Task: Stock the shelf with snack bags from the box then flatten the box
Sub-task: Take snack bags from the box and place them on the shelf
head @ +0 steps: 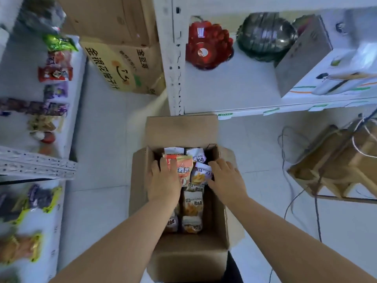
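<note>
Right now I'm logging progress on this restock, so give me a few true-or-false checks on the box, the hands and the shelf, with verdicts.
1. The box stands open with snack bags inside. True.
2. Both hands are outside the box. False: the left hand and the right hand both reach into it.
3. The left hand rests on an orange bag. True.
4. The white shelf beyond the box holds nothing. False: a red bag and a dark bag lie on it, among other things.
5. The box sits on that shelf. False: it stands on the floor.
</note>
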